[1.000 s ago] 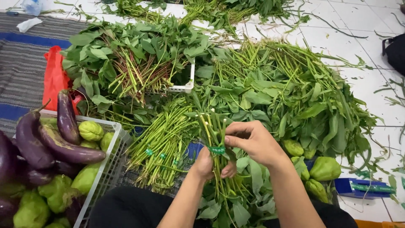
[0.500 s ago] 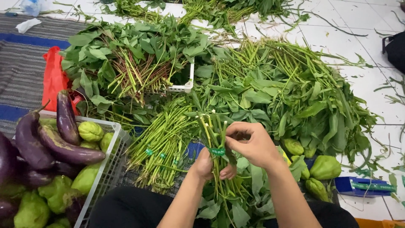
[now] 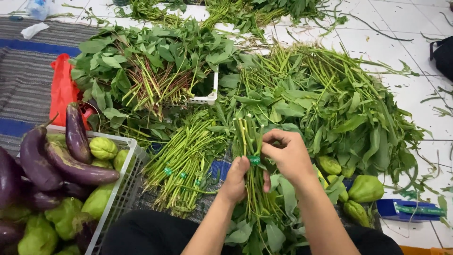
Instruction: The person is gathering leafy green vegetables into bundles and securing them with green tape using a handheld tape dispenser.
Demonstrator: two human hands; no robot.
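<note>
Head view: looking down over a floor spread of vegetables, both arms reaching in from the bottom edge.
Left hand (image 3: 234, 179): closed around the stems of a leafy green bunch (image 3: 257, 198), gripping it from the left.
Right hand (image 3: 288, 156): fingers pinched narrow on a green band (image 3: 255, 160) wrapped round the same stems.
Bunch position: centre bottom, stems pointing away, leaves drooping toward the person's lap.
Just left: tied stem bundles (image 3: 181, 163), thin and smooth, lying on a woven mat.
Far left: white wire-mesh basket (image 3: 123, 189) with glossy purple eggplants (image 3: 71, 163) and knobbly pale-green chayotes (image 3: 103, 148).
Behind: white plastic crate (image 3: 207, 97) buried under broad leaves; red plastic bag (image 3: 63, 89) beside it.
Right: loose heap of long-stemmed greens (image 3: 330, 99) on white tile, more chayotes (image 3: 365, 188) at its foot, blue box (image 3: 401, 210) nearby.
</note>
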